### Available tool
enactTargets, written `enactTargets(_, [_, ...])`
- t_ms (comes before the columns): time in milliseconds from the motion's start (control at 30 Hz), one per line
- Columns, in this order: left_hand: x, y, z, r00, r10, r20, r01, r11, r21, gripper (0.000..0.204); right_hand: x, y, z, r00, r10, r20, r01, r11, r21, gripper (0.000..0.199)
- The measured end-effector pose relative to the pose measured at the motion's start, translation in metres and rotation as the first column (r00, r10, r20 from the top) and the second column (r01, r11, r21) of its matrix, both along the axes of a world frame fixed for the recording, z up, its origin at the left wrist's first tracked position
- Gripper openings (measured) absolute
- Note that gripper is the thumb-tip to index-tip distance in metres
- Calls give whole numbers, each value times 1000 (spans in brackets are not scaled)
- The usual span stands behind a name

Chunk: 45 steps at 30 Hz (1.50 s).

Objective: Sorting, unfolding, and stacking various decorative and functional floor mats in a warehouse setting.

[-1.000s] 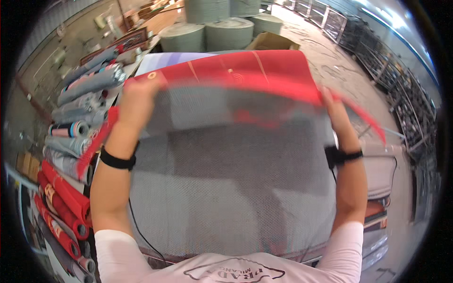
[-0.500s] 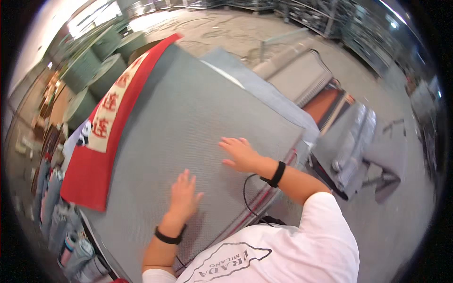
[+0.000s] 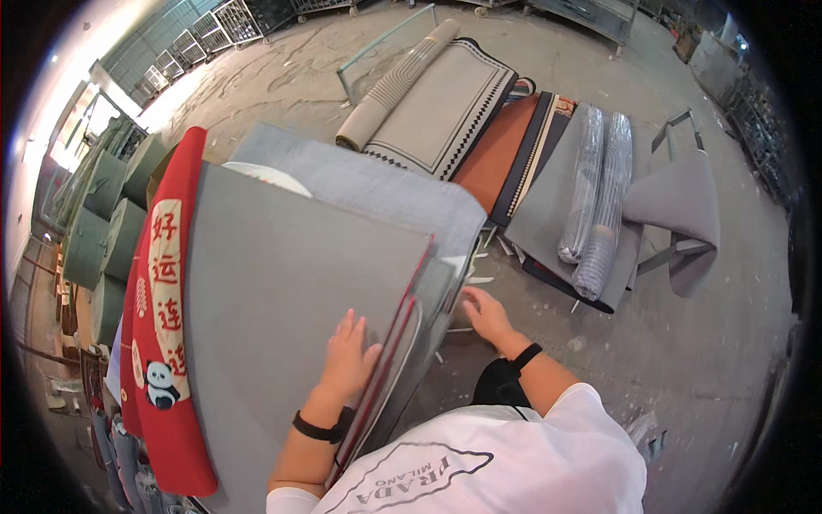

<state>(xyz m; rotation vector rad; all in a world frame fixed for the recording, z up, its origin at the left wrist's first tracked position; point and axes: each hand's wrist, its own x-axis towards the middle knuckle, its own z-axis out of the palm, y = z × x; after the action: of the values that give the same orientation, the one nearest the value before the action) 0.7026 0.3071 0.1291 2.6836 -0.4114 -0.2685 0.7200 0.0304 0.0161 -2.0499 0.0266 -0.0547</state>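
A large grey mat [image 3: 282, 283] with its plain side up covers the top of a stack of mats in front of me. My left hand [image 3: 349, 358] lies on it close to the right edge, fingers stretched and nothing in them. Just off the stack's right side is my right hand [image 3: 490, 317], its fingers loosely bent and apart, with no thing in its grasp. Along the left side of the grey mat lies a curled red mat [image 3: 184, 437] with a panda picture and a cream strip of lettering. Red-edged layers [image 3: 402, 313] show beside my left hand.
A light grey sheet [image 3: 377, 184] sticks out from under the stack. Beyond it lie a patterned beige rug [image 3: 454, 94], an orange mat [image 3: 501, 158] and two plastic-wrapped rolls [image 3: 604, 197]. Green rolls [image 3: 107, 231] stand far left; scraps litter the concrete floor [image 3: 548, 343].
My right hand has moved off the mat to the right, beside the stack's edge. The left hand stays on the mat near that edge. The view has turned toward the right.
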Motion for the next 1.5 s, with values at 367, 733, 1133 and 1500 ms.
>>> enactTargets(367, [219, -49, -56, 928, 361, 94, -373, 897, 237, 59, 306, -159, -200, 866, -67, -496, -9, 989, -150, 32])
enactTargets(733, [267, -81, -98, 833, 548, -79, -407, 703, 583, 73, 510, -66, -338, 832, -99, -546, 238, 953, 189, 65])
enactTargets(1133, [259, -69, -93, 843, 535, -59, -408, 707, 577, 74, 542, -47, -344, 530, -42, -847, 772, 438, 462, 98])
enactTargets(1500, [258, -71, -98, 862, 504, -48, -375, 699, 609, 72, 524, -50, -374, 635, 76, -769, 630, 524, 573, 83])
